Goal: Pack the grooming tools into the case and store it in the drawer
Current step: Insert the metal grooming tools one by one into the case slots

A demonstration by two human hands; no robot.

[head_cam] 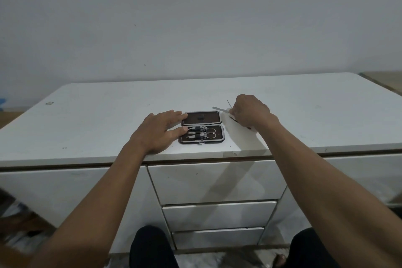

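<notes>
An open case (201,127) lies flat on the white cabinet top (97,115), its near half holding scissors (210,133) and clippers (203,131) under straps. The left hand (158,130) rests flat beside it, fingertips touching the case's left edge. The right hand (250,111), fingers curled, pinches thin metal tools (220,109) lying just right of the case. Three closed drawers (217,183) stack below the top's front edge.
</notes>
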